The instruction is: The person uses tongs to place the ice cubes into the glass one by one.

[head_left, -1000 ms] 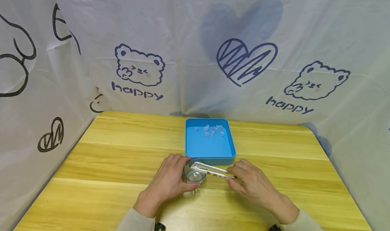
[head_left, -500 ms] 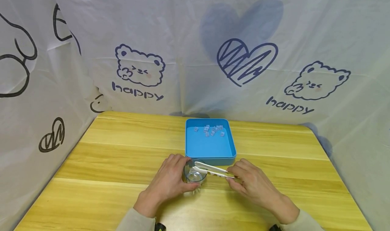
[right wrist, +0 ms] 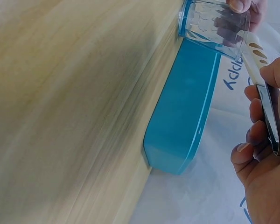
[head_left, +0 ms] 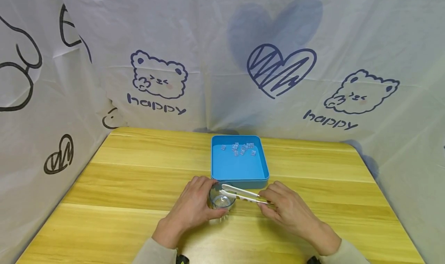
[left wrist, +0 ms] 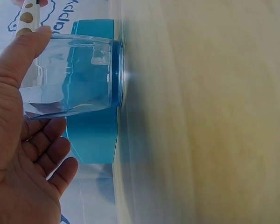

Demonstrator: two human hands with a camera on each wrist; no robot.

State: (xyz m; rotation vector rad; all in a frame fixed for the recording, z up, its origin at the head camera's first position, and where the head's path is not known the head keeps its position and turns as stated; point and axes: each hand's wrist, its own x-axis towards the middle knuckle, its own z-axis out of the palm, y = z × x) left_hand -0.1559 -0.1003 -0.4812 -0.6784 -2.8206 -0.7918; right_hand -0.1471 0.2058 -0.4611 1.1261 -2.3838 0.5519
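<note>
My left hand [head_left: 192, 204] holds a clear glass cup [head_left: 222, 202] upright on the table, thumb on the near side and fingers behind. A small clear cube [left wrist: 101, 53] shows low inside the cup in the left wrist view. Between the thumb and fingers of my right hand [head_left: 290, 206] is a pair of tongs [head_left: 243, 194], metal with white, gold-spotted ends. The tong tips lie within the cup's mouth, slightly apart, and no cube is visible between them. Behind the cup is a blue tray [head_left: 240, 171] with several small clear cubes [head_left: 242, 150] toward its far side.
The wooden table [head_left: 139, 179] extends to both sides of the tray and hands. A white cloth [head_left: 215, 55] with blue drawings hangs behind the table and along its sides. The tray's front wall [right wrist: 182, 107] stands close to the cup.
A small clear piece at the tong tips one second ago no longer shows there. The tips have shifted slightly in the cup's mouth. My left hand and the tray have kept their places.
</note>
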